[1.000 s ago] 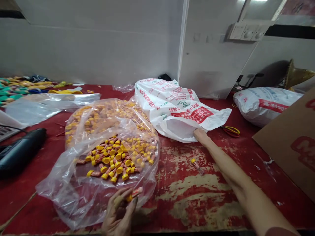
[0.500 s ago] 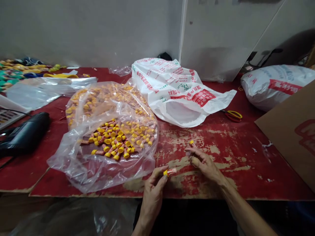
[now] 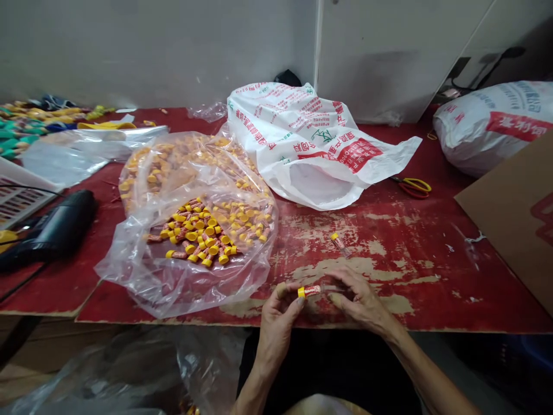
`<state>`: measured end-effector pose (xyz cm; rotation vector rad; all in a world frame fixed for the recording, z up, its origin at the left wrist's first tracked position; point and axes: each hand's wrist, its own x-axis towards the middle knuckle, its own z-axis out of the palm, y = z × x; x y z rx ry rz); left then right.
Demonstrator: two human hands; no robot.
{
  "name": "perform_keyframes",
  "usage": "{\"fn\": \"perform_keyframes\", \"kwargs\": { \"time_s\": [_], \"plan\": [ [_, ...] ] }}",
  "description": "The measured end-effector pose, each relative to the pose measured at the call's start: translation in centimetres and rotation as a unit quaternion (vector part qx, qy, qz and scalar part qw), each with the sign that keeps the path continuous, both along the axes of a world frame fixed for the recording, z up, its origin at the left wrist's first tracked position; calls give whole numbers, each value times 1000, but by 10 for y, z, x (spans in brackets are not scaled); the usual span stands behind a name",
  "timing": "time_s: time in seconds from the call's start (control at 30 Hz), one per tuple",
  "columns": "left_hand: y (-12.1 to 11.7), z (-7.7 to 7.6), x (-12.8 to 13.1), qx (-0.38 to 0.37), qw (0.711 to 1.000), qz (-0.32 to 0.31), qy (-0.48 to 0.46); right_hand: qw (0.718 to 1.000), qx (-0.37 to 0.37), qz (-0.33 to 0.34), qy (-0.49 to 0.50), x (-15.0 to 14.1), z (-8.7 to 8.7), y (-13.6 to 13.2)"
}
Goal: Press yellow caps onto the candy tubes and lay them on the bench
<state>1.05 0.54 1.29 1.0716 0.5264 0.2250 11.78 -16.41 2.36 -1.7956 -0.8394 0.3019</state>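
Between the thumb and fingers of my left hand (image 3: 279, 311) is a small yellow-capped tube (image 3: 310, 291) with a red-and-white patterned body, its cap toward the left. My right hand (image 3: 360, 300) pinches a clear plastic piece (image 3: 330, 287) at the tube's uncapped end; its exact shape is hard to make out. Beyond my right hand, a second yellow-capped tube (image 3: 335, 237) with a clear end lies on the table. To the left, many similar yellow-capped tubes (image 3: 201, 230) lie in and at the mouth of a large clear plastic bag (image 3: 147, 288).
A white printed sack (image 3: 298, 132) lies behind, with scissors (image 3: 415, 185) to its right. A full sack (image 3: 496, 127) and a cardboard box (image 3: 514, 213) stand at right. At left are a black tool (image 3: 60, 230) with a cord, and a white basket (image 3: 21, 193). The red tabletop (image 3: 432, 242) is worn.
My hands have come together: the right has moved left and down to the end of the tube in my left hand. The second tube stays on the table, now uncovered. The view has shifted slightly.
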Motion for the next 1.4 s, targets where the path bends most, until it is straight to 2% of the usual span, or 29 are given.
{"fn": "perform_keyframes", "kwargs": {
  "time_s": [0.1, 0.23, 0.4, 0.53, 0.73, 0.9, 1.07, 1.17, 1.3, 1.4],
  "plan": [
    [-1, -2, -2, -18, 1000, 4, 3, 990, 66, -77, 96, -2, -9, 1],
    [-2, -5, -3, -49, 999, 8, 2, 941, 164, -154, 253, -6, -23, 5],
    [-2, -8, -3, -72, 997, 24, 14, 936, 184, -175, 243, -13, -25, 11],
    [-3, -4, -2, -77, 996, 27, 20, 944, 158, -179, 229, -18, -21, 14],
    [-6, -4, 1, -81, 996, 23, 15, 954, 111, -124, 249, -29, -15, 22],
    [-3, -7, -1, -74, 997, 21, 24, 962, 62, -89, 250, -27, -12, 17],
    [-1, -5, -2, -59, 998, 5, 19, 983, -53, -65, 165, -16, -18, 8],
    [0, -6, -2, -50, 999, -4, 17, 984, -114, -70, 115, -16, -19, 6],
    [0, -11, -1, -53, 998, 4, 20, 984, -104, -60, 129, -21, -11, 6],
    [1, -13, -1, -56, 998, 2, 30, 983, -128, -54, 118, -22, -9, 7]
  ]
}}
